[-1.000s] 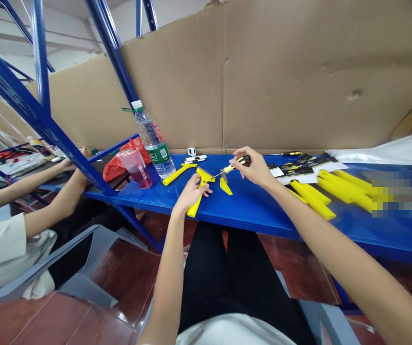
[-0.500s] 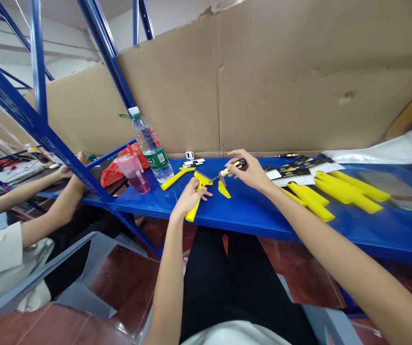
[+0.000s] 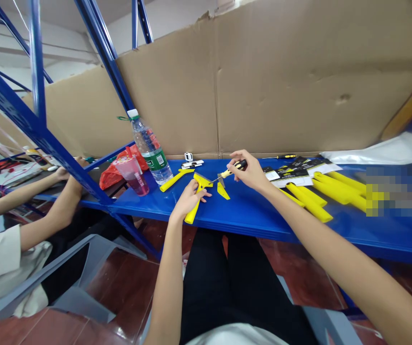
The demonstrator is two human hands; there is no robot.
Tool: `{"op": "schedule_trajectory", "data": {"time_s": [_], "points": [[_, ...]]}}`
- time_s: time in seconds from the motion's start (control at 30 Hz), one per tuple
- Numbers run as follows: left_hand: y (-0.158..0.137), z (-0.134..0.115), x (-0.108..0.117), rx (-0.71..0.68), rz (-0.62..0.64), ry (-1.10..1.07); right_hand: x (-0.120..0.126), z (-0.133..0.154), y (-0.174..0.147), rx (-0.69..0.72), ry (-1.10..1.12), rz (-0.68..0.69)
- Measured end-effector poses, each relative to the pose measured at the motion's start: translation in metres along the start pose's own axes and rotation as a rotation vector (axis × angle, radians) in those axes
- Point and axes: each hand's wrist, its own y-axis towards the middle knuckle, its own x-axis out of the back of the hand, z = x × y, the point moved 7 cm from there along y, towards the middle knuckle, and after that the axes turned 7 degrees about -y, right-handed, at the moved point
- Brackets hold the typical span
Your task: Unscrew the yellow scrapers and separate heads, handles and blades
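My left hand (image 3: 190,198) is closed around a yellow scraper (image 3: 190,215), holding it against the blue tabletop with its wide head pointing away from me. In my right hand (image 3: 248,170) is a screwdriver (image 3: 228,172) with a cream and black handle, its thin shaft slanting down to the left. The tip meets the scraper's head, or comes very close to it. Just right of the head lies a loose yellow blade-shaped piece (image 3: 223,190). Beyond my left hand rests another yellow scraper handle (image 3: 171,181).
A water bottle (image 3: 154,160) and a pink cup (image 3: 135,178) stand at left by a red bag (image 3: 109,173). Several yellow handles (image 3: 308,199) and printed cards (image 3: 292,176) lie at right. A second screwdriver (image 3: 285,156) is near the cardboard wall (image 3: 281,96). A co-worker's arm (image 3: 52,213) is at far left.
The view has shifted slightly. Both hands keep their grips on the scraper and the screwdriver, and the screwdriver's tip stays at the scraper's head.
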Motion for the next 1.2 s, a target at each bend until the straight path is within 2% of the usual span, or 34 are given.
{"op": "schedule_trajectory", "data": {"time_s": [0.13,0.3,0.5,0.73,1.2], "points": [[-0.0003,0.0021,0.0008,-0.002,-0.020,-0.006,0.0038,0.0032,0.0009,0.041,-0.016,-0.066],[0.0005,0.0052,0.0028,0.021,-0.042,-0.012,0.0077,0.0054,0.0000,-0.001,0.042,-0.128],[0.0002,0.0041,0.0015,0.026,-0.045,-0.004,0.0039,0.0093,-0.0019,0.001,0.038,-0.097],[-0.0008,0.0008,0.0010,0.016,-0.046,-0.002,0.0058,0.0070,-0.0028,0.019,-0.070,-0.097],[-0.0006,0.0022,0.0009,0.015,-0.041,-0.017,0.0024,0.0067,-0.0034,0.027,-0.087,-0.077]]}}
